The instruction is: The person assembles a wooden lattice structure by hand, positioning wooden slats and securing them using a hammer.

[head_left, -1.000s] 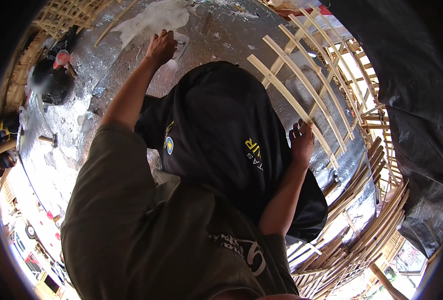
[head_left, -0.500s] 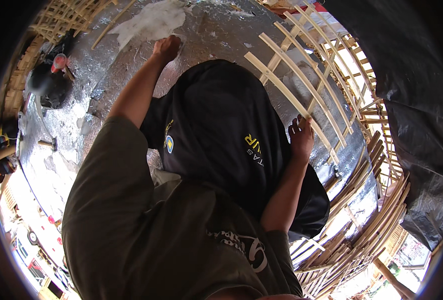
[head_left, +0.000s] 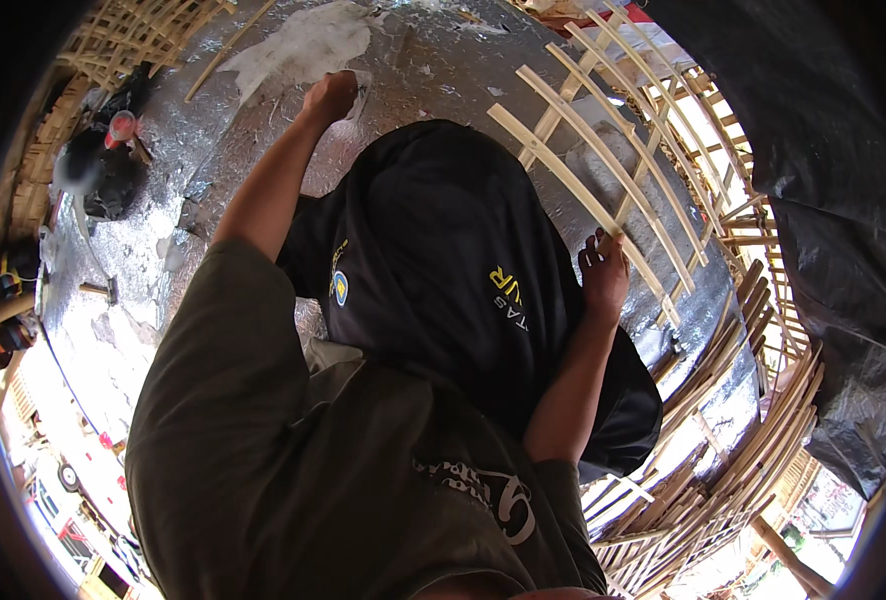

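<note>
In the head view, the left hand (head_left: pixel 331 97) reaches far forward over the silver sheet (head_left: pixel 208 150), its fingers curled into a fist just beside a pale patch (head_left: pixel 308 45). Its grip looks closed, but the back of the hand hides whether anything sits inside. The right hand (head_left: pixel 605 278) is by the nearest slat of the bamboo frame (head_left: pixel 573 188), fingers partly bent and a fingertip at the wood; I cannot tell whether its grip pinches the slat or only rests there. The frame lies to the right of the dark cloth (head_left: pixel 433 230) covering the lap, its long slats crossed by thinner pieces. Bundled strips (head_left: pixel 733 440) lie nearer the body on that side.

For steady work, the right fingertips would probably do best close to a crossing, where a slat should flex less. A light touch should suit such thin wood. The loose cloth is best kept off the slat ends, and the left wrist relaxed at that reach.
</note>
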